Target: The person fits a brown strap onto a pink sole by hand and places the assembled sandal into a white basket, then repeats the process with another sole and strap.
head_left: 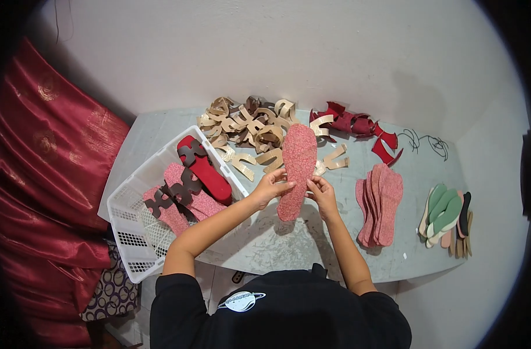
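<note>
A pink insole (299, 154) with a crackled pattern is held up over the table, its wide end pointing away from me. My left hand (272, 189) grips its left edge, thumb lying on the top face. On the opposite edge, my right hand (322, 196) pinches it with thumb and fingers. To the right lies a stack of similar pink insoles (387, 200). Behind the held insole are a heap of gold and brown sandal straps (242, 125) and some dark red straps (355, 123).
At left, a white plastic basket (121, 200) holds pink and red soles with dark brown straps attached. Green, cream and black small soles (446, 212) lie at the table's right end. Thin black cords (437, 146) sit near the back wall. A red curtain (50, 174) hangs at left.
</note>
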The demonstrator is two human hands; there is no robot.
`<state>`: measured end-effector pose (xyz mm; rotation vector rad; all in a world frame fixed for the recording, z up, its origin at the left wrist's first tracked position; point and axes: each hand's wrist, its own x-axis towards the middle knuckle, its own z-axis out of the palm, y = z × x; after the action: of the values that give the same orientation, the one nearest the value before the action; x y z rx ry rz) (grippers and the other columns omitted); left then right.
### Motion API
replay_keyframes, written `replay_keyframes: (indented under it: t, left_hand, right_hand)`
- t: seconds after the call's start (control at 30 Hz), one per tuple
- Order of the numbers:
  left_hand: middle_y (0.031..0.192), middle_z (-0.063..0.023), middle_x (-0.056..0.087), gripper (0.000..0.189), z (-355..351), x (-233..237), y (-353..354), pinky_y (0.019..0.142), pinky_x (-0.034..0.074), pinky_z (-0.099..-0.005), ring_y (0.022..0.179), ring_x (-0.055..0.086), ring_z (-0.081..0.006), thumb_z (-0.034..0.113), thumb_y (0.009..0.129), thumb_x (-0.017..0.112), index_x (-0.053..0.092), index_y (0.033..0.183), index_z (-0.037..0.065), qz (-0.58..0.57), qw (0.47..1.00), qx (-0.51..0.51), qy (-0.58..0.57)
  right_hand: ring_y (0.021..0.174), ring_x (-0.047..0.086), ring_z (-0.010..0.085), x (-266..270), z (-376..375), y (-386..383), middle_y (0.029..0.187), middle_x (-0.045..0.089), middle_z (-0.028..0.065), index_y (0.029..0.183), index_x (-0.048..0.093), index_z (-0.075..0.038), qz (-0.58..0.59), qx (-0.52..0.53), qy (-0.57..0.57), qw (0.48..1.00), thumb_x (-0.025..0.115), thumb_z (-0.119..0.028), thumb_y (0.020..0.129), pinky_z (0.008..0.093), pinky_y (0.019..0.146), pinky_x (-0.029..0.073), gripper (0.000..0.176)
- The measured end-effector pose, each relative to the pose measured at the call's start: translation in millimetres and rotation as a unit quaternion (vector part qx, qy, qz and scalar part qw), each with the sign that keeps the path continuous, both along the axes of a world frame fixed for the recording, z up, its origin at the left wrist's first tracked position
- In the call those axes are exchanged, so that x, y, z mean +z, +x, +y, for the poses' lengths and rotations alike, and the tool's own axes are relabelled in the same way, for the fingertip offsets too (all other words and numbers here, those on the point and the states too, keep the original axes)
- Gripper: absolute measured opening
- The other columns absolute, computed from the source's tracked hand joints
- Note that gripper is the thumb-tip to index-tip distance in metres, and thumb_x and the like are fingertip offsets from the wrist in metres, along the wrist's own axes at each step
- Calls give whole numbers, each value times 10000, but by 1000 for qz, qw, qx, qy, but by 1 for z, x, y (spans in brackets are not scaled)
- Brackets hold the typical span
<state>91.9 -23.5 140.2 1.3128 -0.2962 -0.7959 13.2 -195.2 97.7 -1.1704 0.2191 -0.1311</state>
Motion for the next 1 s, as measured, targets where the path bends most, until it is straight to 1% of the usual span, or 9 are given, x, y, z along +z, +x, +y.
replay_keyframes:
  t: [0.23,0.33,0.37,0.47,0.6,0.67,0.77,0.83,1.0]
  left_hand:
    - [1091,-3,595,391,10,-16,108,784,441,-247,940,581,-112,350,906,497,519,1212,108,-145,984,99,5]
    - [906,-107,652,310,28,-43,178,736,460,-286,832,598,-163,243,838,573,625,1006,-12,-327,918,105,197]
    - [891,-133,659,342,39,-51,196,763,466,-315,848,621,-221,264,799,578,630,1002,-7,-368,886,63,275]
    - [1355,-139,395,452,50,-47,219,939,354,-518,1254,357,-345,267,791,496,528,1221,134,-366,610,-179,680]
    - [1429,-106,274,539,57,-62,229,999,243,-571,1316,195,-402,230,806,508,400,1332,195,-313,594,-188,717]
    - [1397,-212,298,831,48,-50,224,1023,293,-397,1305,266,-359,257,623,636,305,1370,103,-277,593,-169,737]
    - [1355,-207,373,715,50,-73,235,1030,271,-431,1300,279,-353,240,636,624,420,1305,93,-305,646,-97,693]
    - [1278,-202,465,536,49,-75,240,1009,279,-483,1271,329,-334,227,674,603,551,1185,73,-336,600,-192,700]
    - [1143,-153,574,331,45,-59,244,958,323,-503,1180,430,-303,193,688,595,666,1008,146,-378,550,-165,726]
  right_hand:
    - [780,564,59,-17,-3,7,889,599,-26,1023,558,-70,19,-12,6,1000,567,-180,880,220,671,482,180]
    - [770,561,55,-31,-1,7,882,598,-34,1013,562,-77,34,-7,3,999,562,-180,883,222,657,483,165]
    - [771,560,54,-36,0,8,883,597,-33,1010,564,-79,43,-5,5,999,562,-179,883,224,654,485,162]
    - [734,559,51,-52,6,9,853,598,-32,1000,567,-72,45,0,0,999,561,-178,884,215,626,477,157]
    - [661,547,48,-68,14,11,792,592,-24,983,566,-45,48,12,18,999,565,-166,881,193,585,451,158]
    - [642,541,48,-72,16,10,774,589,-21,979,565,-36,49,12,23,998,567,-160,880,186,575,442,159]
    - [638,534,45,-68,18,7,769,585,-17,978,558,-30,70,10,59,996,573,-139,875,179,574,440,151]
    - [638,534,44,-70,18,7,769,585,-17,977,557,-31,75,8,59,995,575,-137,873,179,574,441,150]
    - [627,533,43,-75,20,4,767,587,-17,972,557,-36,85,-3,82,993,583,-136,867,178,570,441,148]
